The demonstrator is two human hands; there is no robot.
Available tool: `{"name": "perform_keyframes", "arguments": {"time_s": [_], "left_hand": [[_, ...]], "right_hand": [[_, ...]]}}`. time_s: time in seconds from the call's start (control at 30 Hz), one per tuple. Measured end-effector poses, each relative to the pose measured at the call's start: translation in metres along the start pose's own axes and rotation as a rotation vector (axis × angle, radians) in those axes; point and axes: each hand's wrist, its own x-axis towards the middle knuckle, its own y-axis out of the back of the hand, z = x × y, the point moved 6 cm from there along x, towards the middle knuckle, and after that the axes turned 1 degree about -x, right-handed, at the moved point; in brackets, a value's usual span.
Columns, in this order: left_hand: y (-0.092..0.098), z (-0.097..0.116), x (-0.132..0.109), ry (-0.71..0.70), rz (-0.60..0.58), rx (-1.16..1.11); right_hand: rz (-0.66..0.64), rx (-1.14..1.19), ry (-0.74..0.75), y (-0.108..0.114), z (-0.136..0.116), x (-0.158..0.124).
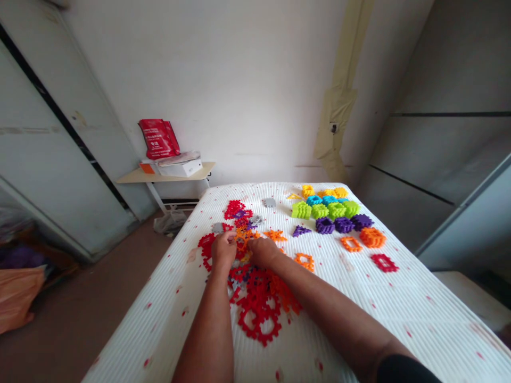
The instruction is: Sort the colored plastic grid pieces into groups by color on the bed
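Note:
A loose pile of flat toothed plastic building pieces lies on the white ribbed cover, mostly red pieces [259, 290], with orange pieces [244, 234], purple and grey ones mixed in. My left hand [224, 249] is at the pile's left side, thumb and fingers drawn together beside the orange pieces. Across from it, my right hand [261, 252] reaches into the pile with curled fingers, their tips hidden. Whatever either hand grips is too small or covered to make out. An orange star-like piece [275, 234] lies just beyond the right hand.
At the right stand sorted stacks: yellow [308, 191], blue [314, 200], green [301, 210], purple [324, 225] and orange [372, 238]. A red square frame [384, 263] lies nearer. A side table [167, 180] with a red bag [158, 138] stands back left, by the wall.

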Motion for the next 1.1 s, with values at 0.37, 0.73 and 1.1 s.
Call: {"name": "perform_keyframes", "arguments": {"time_s": [0.37,0.73,1.1], "left_hand": [[-0.004,0.004,-0.001,-0.037,-0.044,0.079],[-0.005,0.002,-0.003,-0.014,-0.073,0.125],[-0.005,0.003,-0.003,-0.016,-0.081,0.128]], "right_hand": [[0.063,0.088,0.143,-0.005,0.021,-0.004],[0.109,0.016,0.411,-0.014,0.019,0.002],[0.09,-0.15,0.443,-0.012,0.008,0.003]]}}
